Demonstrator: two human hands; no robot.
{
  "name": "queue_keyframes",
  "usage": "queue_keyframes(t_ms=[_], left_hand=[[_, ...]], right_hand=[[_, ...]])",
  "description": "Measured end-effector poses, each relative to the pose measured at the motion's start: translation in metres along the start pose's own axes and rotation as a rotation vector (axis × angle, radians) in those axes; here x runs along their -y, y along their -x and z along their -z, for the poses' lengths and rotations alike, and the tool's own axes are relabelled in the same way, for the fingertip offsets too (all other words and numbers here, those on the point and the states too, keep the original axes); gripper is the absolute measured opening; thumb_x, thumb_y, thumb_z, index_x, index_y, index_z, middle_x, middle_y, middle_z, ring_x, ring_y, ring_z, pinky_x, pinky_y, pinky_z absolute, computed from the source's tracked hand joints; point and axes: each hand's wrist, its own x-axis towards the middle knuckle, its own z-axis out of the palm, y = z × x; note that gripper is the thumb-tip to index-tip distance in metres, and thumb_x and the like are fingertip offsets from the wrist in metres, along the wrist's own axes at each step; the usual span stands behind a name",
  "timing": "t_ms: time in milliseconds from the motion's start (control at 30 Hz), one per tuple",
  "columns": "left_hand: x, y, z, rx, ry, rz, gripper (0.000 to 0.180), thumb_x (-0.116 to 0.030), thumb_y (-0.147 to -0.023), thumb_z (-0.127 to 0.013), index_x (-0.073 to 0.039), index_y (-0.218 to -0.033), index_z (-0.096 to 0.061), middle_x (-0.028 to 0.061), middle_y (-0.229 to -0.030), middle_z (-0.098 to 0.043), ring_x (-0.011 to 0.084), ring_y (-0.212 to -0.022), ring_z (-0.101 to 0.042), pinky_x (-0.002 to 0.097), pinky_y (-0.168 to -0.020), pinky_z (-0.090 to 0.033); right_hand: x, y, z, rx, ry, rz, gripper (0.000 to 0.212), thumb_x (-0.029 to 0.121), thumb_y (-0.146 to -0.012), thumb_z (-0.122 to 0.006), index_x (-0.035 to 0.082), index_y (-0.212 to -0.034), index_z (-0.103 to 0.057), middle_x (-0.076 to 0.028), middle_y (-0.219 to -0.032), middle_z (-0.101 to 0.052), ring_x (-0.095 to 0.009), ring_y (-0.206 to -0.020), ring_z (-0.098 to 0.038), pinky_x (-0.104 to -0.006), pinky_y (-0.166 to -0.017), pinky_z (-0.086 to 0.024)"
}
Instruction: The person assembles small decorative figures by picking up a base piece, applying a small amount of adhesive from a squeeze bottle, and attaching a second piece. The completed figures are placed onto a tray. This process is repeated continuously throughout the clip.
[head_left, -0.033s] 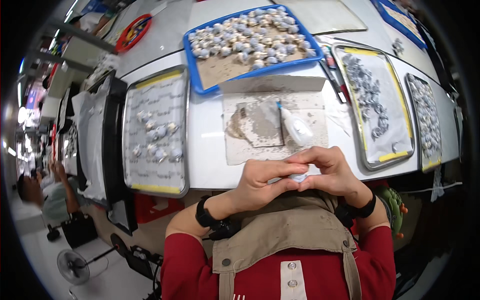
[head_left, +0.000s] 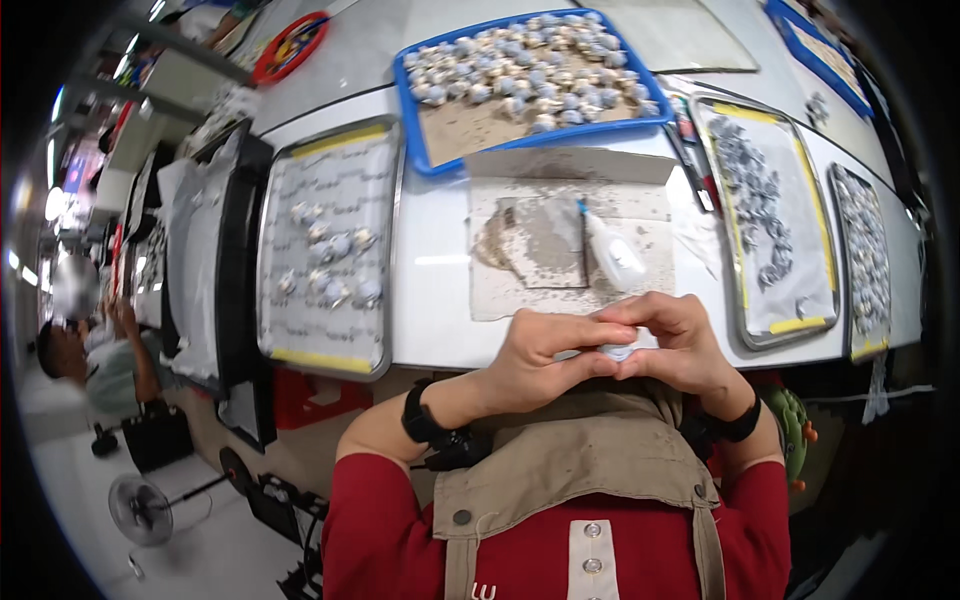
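Whitish-blue sm. pc [head_left: 620,352], mostly hidden by fingers, is pinched btwn the fingertips of both hands, L hand [head_left: 545,355] & R hand [head_left: 680,345], which meet around it just off the near edge of the white tabletop [head_left: 430,320]. Blk bands on both wrists. Clock dirs from the hands: 12 o'c, near, a white squeeze bottle [head_left: 618,258] w/ blue tip lies on stained cardboard [head_left: 650,205], its far flap folded up. Approx. 11 o'c, past that, blue tray [head_left: 412,120] w/ lots of whitish-blue & cream pcs. 10 o'c, metal tray [head_left: 300,330], yellow strips at both ends, a few similar pcs mid-tray. Btwn 1 & 2 o'c, another metal tray [head_left: 800,230] w/ grey pcs; 2 o'c, narrower full tray [head_left: 870,347]. Farther, btwn 10 & 11 o'c, red basket [head_left: 262,68]; 8 o'c, fan [head_left: 140,508] below tabletop level.
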Motion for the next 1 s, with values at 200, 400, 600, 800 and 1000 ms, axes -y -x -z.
queue_keyframes(t_ms=[200,400,600,800,1000], left_hand=[[0.009,-0.004,0.008,-0.037,0.091,-0.007,0.027,-0.007,-0.076,-0.071,-0.001,-0.102,-0.067,0.0096,-0.090,-0.069,0.0095,-0.079,-0.065,0.0217,-0.071,-0.050],[-0.011,-0.018,0.109,-0.379,-0.512,0.076,0.025,-0.014,-0.075,-0.072,-0.005,-0.098,-0.069,0.0070,-0.075,-0.068,0.0068,-0.064,-0.059,0.0220,-0.058,-0.047],[0.008,-0.007,0.204,-0.585,-1.294,0.174,0.031,-0.030,-0.073,-0.071,-0.006,-0.092,-0.068,0.0129,-0.077,-0.067,0.0264,-0.075,-0.064,0.0368,-0.071,-0.050],[-0.003,-0.028,0.175,-0.524,-1.457,0.070,0.025,-0.032,-0.069,-0.072,-0.011,-0.082,-0.069,0.0089,-0.078,-0.065,0.0254,-0.082,-0.062,0.0364,-0.073,-0.049],[-0.059,0.017,0.028,0.618,-0.121,-0.054,0.019,-0.024,-0.080,-0.067,-0.007,-0.087,-0.071,0.0041,-0.078,-0.069,0.0113,-0.072,-0.062,0.0273,-0.063,-0.045]], right_hand=[[-0.016,-0.002,-0.003,-0.039,-0.102,-0.051,0.052,0.009,-0.070,-0.077,-0.003,-0.116,-0.054,-0.014,-0.107,-0.063,-0.020,-0.104,-0.058,-0.0318,-0.093,-0.043],[0.001,-0.026,-0.007,-0.063,0.224,-0.047,0.053,0.012,-0.075,-0.072,-0.002,-0.122,-0.051,-0.011,-0.115,-0.060,-0.018,-0.108,-0.056,-0.0298,-0.094,-0.039],[-0.009,-0.010,0.002,-0.145,0.214,-0.152,0.025,0.003,-0.083,-0.059,-0.003,-0.107,-0.059,-0.010,-0.106,-0.062,-0.015,-0.097,-0.057,-0.0266,-0.086,-0.042],[-0.005,-0.003,0.005,-0.142,0.228,-0.150,0.015,0.010,-0.087,-0.061,-0.003,-0.094,-0.059,-0.009,-0.090,-0.064,-0.010,-0.083,-0.058,-0.0210,-0.074,-0.044],[0.003,-0.003,0.007,-0.014,0.226,-0.165,0.017,0.012,-0.085,-0.065,-0.003,-0.090,-0.058,-0.007,-0.079,-0.062,-0.012,-0.074,-0.059,-0.0228,-0.070,-0.047]])
